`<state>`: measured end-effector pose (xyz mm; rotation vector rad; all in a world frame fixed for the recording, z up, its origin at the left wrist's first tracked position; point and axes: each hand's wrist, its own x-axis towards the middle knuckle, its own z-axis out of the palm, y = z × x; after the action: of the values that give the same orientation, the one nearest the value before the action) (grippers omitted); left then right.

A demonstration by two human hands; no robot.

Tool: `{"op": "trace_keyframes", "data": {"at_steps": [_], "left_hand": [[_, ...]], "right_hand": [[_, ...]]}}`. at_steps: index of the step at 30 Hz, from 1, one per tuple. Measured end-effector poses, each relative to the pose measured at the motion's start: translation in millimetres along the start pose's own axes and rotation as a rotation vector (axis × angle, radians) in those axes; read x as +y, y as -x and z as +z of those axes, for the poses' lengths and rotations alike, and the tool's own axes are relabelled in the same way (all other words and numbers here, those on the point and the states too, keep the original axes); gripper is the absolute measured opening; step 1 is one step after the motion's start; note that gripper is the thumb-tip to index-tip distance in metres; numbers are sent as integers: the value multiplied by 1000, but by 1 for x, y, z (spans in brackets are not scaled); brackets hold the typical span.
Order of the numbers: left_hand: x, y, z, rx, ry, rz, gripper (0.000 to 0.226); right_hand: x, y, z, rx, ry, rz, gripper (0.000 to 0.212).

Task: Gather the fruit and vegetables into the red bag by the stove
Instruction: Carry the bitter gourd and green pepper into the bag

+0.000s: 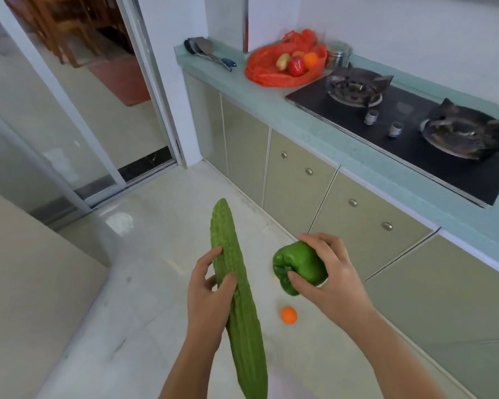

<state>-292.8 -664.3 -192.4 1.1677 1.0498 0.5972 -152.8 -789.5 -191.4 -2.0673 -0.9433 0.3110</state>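
Observation:
My left hand [206, 286] grips a long bumpy green gourd [236, 300] around its middle, the gourd pointing up and away from me. A green bell pepper [298, 266] is held from the right side by my right hand [326, 269]. Below both, a small orange [289, 315] lies on the pale floor. The red bag [283, 63] sits open on the counter left of the stove [409, 122], far ahead of my hands. It holds a red pepper [296, 65], an orange fruit [310, 59] and a yellowish fruit [283, 61].
A teal counter [271, 102] runs along the right over pale green cabinets [297, 182]. Spatulas [211, 53] lie at its far left end, and a metal jar [339, 54] stands behind the bag. A sliding glass door [69, 133] is on the left.

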Motion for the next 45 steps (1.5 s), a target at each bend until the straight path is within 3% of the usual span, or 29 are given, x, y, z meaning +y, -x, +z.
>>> {"op": "trace_keyframes", "data": {"at_steps": [12, 24, 38, 45], "left_hand": [[90, -155, 40, 39, -7, 107, 48], [123, -274, 27, 106, 31, 41, 45], [212, -515, -22, -49, 46, 104, 47], [234, -591, -35, -89, 26, 83, 46]], "right_hand": [[-13, -209, 27, -103, -79, -109, 58], [-14, -325, 82, -174, -59, -106, 57], [-100, -539, 178, -130, 61, -134, 58], [-115, -603, 212, -114, 96, -100, 58]]}}
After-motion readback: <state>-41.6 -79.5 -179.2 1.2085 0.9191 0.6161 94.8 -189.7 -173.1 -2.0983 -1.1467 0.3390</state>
